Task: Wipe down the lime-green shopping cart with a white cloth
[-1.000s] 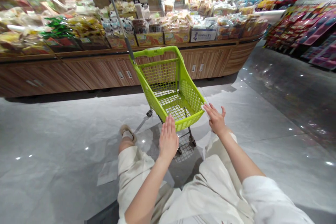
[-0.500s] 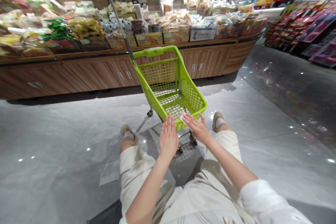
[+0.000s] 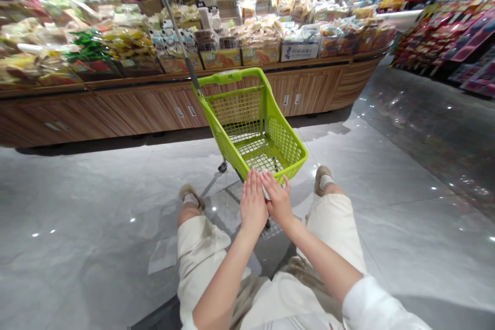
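Observation:
A lime-green plastic shopping cart stands on the floor right in front of me, its basket empty. My left hand is flat, fingers straight and together, at the cart's near rim. Beside it and touching it, my right hand lies with fingers stretched over a small white wipe, pressing it against the near edge of the basket. Most of the wipe is hidden under the fingers. My legs in cream trousers spread to either side of the cart.
A long wooden display counter piled with packaged snacks runs behind the cart. A grey pole rises from the cart's handle. Shelves of red and pink goods line the right. Glossy grey floor tiles lie around.
My right hand has swept left with the wipe along the cart's near rim, from the right corner until it meets my left hand. The left hand has barely moved.

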Action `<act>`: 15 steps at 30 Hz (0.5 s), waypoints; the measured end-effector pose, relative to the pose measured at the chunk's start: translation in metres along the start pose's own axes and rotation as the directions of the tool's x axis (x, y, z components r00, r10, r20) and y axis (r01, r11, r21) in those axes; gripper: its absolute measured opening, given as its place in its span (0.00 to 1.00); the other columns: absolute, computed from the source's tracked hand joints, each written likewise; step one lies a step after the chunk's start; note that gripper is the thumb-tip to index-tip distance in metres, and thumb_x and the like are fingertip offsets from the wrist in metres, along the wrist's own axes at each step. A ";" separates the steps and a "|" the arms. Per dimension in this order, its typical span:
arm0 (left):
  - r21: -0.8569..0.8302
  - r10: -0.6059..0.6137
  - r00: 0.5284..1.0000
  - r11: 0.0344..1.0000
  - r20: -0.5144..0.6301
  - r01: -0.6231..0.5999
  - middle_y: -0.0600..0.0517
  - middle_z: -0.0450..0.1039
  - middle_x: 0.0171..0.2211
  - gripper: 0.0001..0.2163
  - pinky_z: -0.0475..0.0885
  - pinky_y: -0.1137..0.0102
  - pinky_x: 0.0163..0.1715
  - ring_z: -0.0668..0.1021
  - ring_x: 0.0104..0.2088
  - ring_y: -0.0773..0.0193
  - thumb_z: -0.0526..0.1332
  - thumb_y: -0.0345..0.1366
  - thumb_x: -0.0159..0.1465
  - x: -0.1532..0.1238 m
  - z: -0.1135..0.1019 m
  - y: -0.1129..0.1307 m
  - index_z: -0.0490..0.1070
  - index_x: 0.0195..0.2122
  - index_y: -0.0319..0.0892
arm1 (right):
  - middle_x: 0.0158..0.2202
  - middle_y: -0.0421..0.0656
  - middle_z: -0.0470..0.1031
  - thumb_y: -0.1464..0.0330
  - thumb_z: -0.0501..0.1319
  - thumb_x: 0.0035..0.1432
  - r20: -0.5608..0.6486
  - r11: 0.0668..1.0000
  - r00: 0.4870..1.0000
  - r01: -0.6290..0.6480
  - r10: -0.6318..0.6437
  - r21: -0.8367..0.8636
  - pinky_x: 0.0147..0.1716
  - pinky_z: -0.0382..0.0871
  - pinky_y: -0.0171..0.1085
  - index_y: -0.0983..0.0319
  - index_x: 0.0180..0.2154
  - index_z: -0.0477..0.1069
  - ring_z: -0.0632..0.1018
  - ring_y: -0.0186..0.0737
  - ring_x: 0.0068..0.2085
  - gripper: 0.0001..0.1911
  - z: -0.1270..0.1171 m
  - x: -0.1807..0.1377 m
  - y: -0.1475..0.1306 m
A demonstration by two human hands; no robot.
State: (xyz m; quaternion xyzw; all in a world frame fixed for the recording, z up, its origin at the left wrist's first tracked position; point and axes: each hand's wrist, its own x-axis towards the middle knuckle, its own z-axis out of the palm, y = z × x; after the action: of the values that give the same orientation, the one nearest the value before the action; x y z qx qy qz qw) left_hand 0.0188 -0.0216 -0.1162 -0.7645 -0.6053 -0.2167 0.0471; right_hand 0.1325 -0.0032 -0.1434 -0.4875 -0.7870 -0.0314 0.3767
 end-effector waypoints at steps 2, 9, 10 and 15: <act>0.016 0.013 1.000 1.000 0.010 -0.014 0.38 0.43 0.72 0.39 0.54 0.56 0.68 0.47 0.72 0.54 0.53 0.25 0.59 -0.002 -0.002 -0.004 0.38 0.71 0.31 | 0.65 0.46 0.64 0.81 0.47 0.49 0.061 0.997 0.995 0.080 -0.079 -0.006 0.68 0.31 0.53 0.57 0.68 0.51 0.63 0.39 0.67 0.44 -0.005 0.000 0.001; 0.011 0.040 0.999 0.999 0.004 -0.040 0.39 0.41 0.73 0.40 0.53 0.56 0.69 0.46 0.72 0.54 0.54 0.26 0.60 -0.004 -0.006 -0.010 0.35 0.71 0.31 | 0.64 0.44 0.67 0.82 0.48 0.45 0.030 0.985 0.999 0.023 -0.019 -0.172 0.66 0.32 0.54 0.53 0.67 0.54 0.65 0.40 0.66 0.47 -0.056 0.007 0.121; 0.006 0.039 0.999 0.999 0.005 -0.039 0.39 0.41 0.73 0.40 0.53 0.56 0.69 0.46 0.72 0.54 0.54 0.26 0.60 -0.003 -0.005 -0.008 0.35 0.71 0.31 | 0.64 0.44 0.66 0.82 0.49 0.45 0.009 0.981 1.000 -0.027 0.029 -0.194 0.66 0.34 0.54 0.53 0.67 0.55 0.66 0.41 0.66 0.47 -0.059 0.009 0.131; -0.029 0.001 1.000 1.000 0.016 -0.001 0.38 0.40 0.73 0.40 0.52 0.57 0.69 0.45 0.72 0.55 0.55 0.26 0.59 0.001 -0.003 0.002 0.36 0.71 0.30 | 0.66 0.47 0.64 0.83 0.48 0.46 -0.064 0.967 0.989 -0.140 0.130 -0.211 0.66 0.34 0.56 0.55 0.69 0.49 0.66 0.43 0.65 0.48 -0.033 0.008 0.083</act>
State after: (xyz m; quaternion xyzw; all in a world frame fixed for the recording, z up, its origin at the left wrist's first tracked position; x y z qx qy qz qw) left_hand 0.0206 -0.0221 -0.1127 -0.7672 -0.6019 -0.2195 0.0312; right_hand 0.2153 0.0323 -0.1410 -0.5769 -0.7344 -0.1025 0.3424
